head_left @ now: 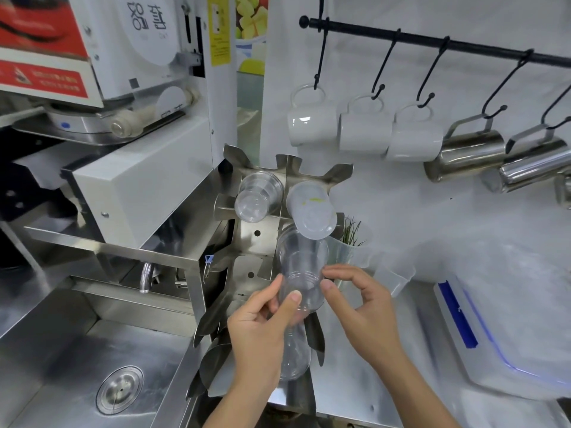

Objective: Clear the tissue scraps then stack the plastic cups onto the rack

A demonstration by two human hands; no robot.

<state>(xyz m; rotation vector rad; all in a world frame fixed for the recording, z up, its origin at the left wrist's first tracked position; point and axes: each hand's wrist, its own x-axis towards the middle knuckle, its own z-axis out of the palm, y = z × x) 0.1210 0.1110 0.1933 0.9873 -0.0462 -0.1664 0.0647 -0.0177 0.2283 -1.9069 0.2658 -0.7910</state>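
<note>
A steel cup rack (262,239) with finned slots leans against the wall at centre. In its right-hand channel lies a stack of clear plastic cups (304,267). My left hand (262,329) grips the stack from the left, thumb across its front. My right hand (358,301) touches the stack's right side with thumb and fingertips. Higher in the rack sit a clear cup stack (256,196) on the left and frosted cups (312,211) on the right. No tissue scraps are visible.
A steel sink (92,359) with a drain lies at lower left, and a white sealing machine (133,177) stands above it. White mugs (361,128) and steel jugs (466,152) hang from a black rail at upper right. A white container with blue trim (482,335) sits right.
</note>
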